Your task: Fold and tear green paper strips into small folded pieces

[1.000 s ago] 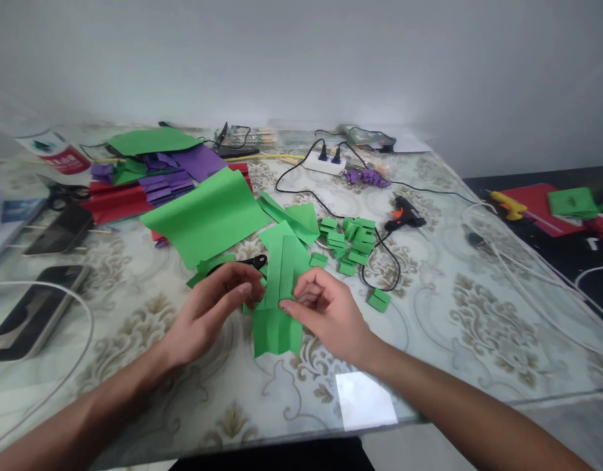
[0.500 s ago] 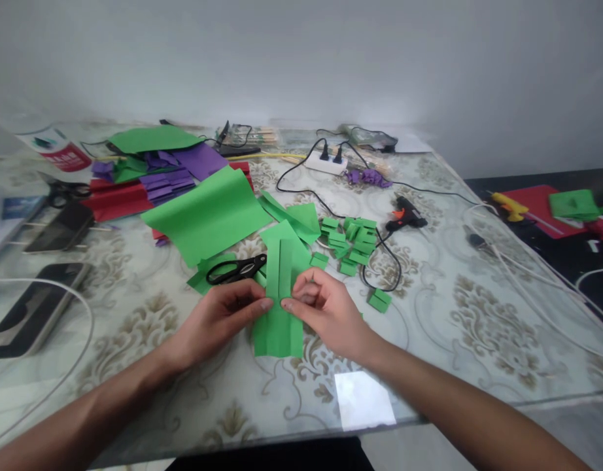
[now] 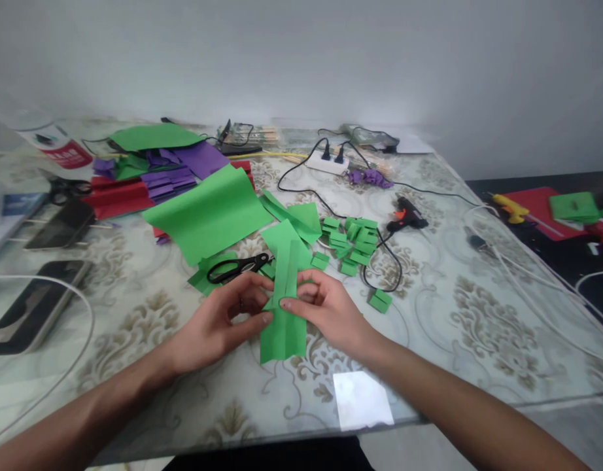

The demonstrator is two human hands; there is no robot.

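We have a folded green paper (image 3: 282, 333) upright in our view, above the patterned tabletop (image 3: 184, 405), between our two hands and near the front edge. Its upper part is a narrow strip with folds running lengthwise; its lower part flares wider, with a slightly uneven bottom edge.

Our right hand (image 3: 333, 314) pinches its right side at mid-length, thumb lying flat on the face and the other fingers curled behind or beside it. Our left hand (image 3: 208, 327) is at the opposite edge, thumb and forefinger parted in a narrow curve, their tips at the paper; whether they grip it, we cannot tell.

We judge the paper very light and thin, stiff enough to keep a crease yet easy to bend, dent or tear. It is best held flat at mid-length, along the folded edges, with light pressure from both sides; the wide lower end would flop or buckle sooner.

Just beyond our left fingers lie black-handled scissors (image 3: 239, 267). Small folded green pieces (image 3: 363, 242) are heaped past our right hand, and a large green sheet (image 3: 208, 212) lies farther off, to the left.
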